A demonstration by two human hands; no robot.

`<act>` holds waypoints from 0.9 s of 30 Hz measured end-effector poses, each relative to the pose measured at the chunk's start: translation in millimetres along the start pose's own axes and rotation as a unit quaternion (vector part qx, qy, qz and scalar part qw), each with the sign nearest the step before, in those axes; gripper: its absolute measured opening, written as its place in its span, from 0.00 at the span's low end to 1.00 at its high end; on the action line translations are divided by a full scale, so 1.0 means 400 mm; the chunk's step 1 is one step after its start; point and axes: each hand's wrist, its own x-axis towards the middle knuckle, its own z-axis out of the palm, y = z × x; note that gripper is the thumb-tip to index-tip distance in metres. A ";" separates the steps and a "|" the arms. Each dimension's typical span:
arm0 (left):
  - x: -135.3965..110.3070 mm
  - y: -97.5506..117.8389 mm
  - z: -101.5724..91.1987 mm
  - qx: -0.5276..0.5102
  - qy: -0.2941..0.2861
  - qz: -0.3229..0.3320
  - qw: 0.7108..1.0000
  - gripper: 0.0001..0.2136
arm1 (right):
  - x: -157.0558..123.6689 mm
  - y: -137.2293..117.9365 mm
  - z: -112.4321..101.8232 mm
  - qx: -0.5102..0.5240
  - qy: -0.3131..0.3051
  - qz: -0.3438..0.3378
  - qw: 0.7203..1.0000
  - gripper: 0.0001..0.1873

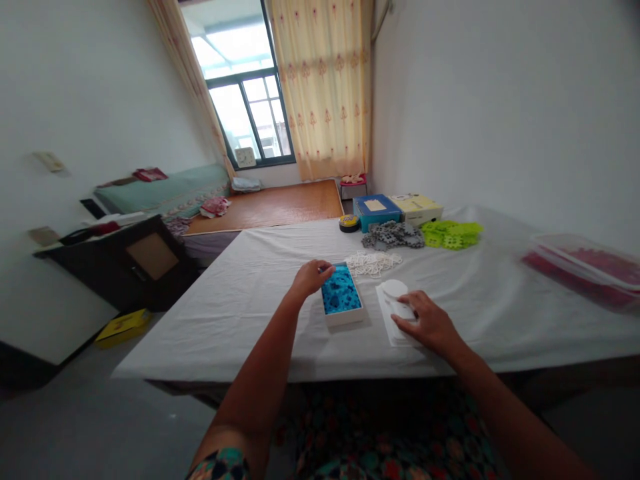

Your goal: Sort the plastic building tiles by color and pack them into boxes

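Note:
A shallow white box [344, 319] filled with small bright blue pieces [341, 291] stands on the white-covered table. At its far left corner is my left hand [311, 277], its fingertips drawn together over the rim; what they pinch, if anything, is too small to make out. To the right of the box lies a flat white panel [389, 332] with a round white disc [395, 288] at its far end. My right hand [425, 323] grips the panel's right side, thumb and fingers curved over its top. Just behind the box is a heap of white string-like pieces [375, 264].
Grey lattice pieces [393, 235] and lime-green ones [451, 235] lie farther back. Behind them stand a blue box [377, 212] and a yellow box [416, 208], with a tape roll [349, 223] alongside. A clear container [585, 267] of red pieces sits at the far right.

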 end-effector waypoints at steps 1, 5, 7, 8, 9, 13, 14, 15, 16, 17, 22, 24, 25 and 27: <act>-0.003 -0.013 0.002 0.003 0.029 -0.010 1.000 0.15 | 0.005 0.000 -0.008 0.000 0.003 0.005 1.000 0.18; -0.022 -0.088 0.026 -0.026 0.132 -0.067 0.989 0.14 | 0.057 -0.037 -0.058 0.025 0.042 0.018 0.999 0.21; -0.029 -0.123 0.049 -0.065 0.177 -0.079 0.979 0.13 | 0.104 -0.089 -0.081 0.054 0.046 -0.012 0.997 0.22; -0.031 -0.138 0.061 -0.080 0.199 -0.082 0.973 0.13 | 0.130 -0.122 -0.087 0.064 0.039 -0.036 0.997 0.22; -0.032 -0.151 0.071 -0.087 0.220 -0.086 0.968 0.13 | 0.156 -0.157 -0.087 0.068 0.028 -0.064 0.995 0.22; -0.037 -0.184 0.095 -0.082 0.263 -0.106 0.955 0.12 | 0.251 -0.266 -0.035 0.045 -0.027 -0.129 0.990 0.22; -0.039 -0.187 0.096 -0.082 0.265 -0.107 0.955 0.12 | 0.270 -0.279 -0.012 0.036 -0.042 -0.130 0.990 0.23; -0.042 -0.188 0.097 -0.083 0.265 -0.106 0.955 0.11 | 0.285 -0.287 0.010 0.026 -0.057 -0.128 0.990 0.23; -0.045 -0.188 0.096 -0.083 0.264 -0.102 0.956 0.11 | 0.298 -0.290 0.030 0.017 -0.072 -0.124 0.989 0.23; -0.048 -0.186 0.096 -0.084 0.262 -0.097 0.957 0.11 | 0.308 -0.291 0.047 0.009 -0.085 -0.120 0.989 0.23; -0.057 -0.168 0.097 -0.091 0.253 -0.068 0.961 0.11 | 0.324 -0.290 0.077 -0.005 -0.118 -0.107 0.987 0.23; -0.057 -0.162 0.098 -0.094 0.251 -0.065 0.961 0.11 | 0.319 -0.292 0.077 0.001 -0.127 -0.109 0.986 0.24; -0.056 -0.160 0.098 -0.096 0.250 -0.063 0.961 0.11 | 0.316 -0.291 0.078 0.005 -0.129 -0.109 0.986 0.24; -0.056 -0.158 0.098 -0.099 0.244 -0.058 0.963 0.11 | 0.309 -0.288 0.083 0.013 -0.126 -0.107 0.986 0.25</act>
